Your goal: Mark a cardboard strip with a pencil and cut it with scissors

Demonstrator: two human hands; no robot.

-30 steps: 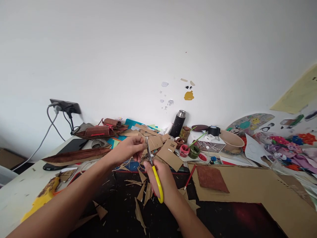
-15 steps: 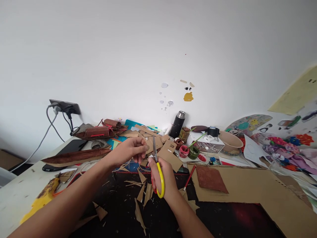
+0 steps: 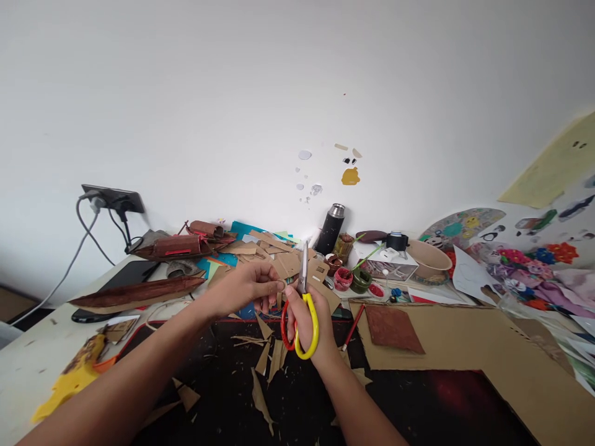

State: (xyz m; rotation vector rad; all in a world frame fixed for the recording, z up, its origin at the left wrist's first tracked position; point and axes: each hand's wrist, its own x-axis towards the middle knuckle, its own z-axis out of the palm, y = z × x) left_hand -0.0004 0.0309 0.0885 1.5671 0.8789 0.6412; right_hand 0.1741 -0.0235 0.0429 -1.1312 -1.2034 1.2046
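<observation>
My right hand [image 3: 326, 322] grips a pair of scissors [image 3: 304, 269] with one red and one yellow handle loop. Their blades point up and away from me and look closed. Close by on the left, my left hand [image 3: 246, 288] has its thumb and fingers pinched together. Whatever it pinches is too small or hidden to name. Its fingertips are almost at my right thumb. Beneath both hands, cut cardboard scraps [image 3: 261, 402] lie on a dark mat [image 3: 223, 396].
Cardboard pieces [image 3: 288, 263] pile up behind my hands. A brown model boat [image 3: 179, 246] and a long brown hull [image 3: 139, 294] stand left. Paint jars [image 3: 343, 279], a black flask [image 3: 331, 229] and a large cardboard sheet [image 3: 446, 334] are right. A yellow glue gun [image 3: 69, 387] lies front left.
The scissors have tilted slightly right, and their red loop shows more. My hands have come closer together at the fingertips. The whole view has shifted a little.
</observation>
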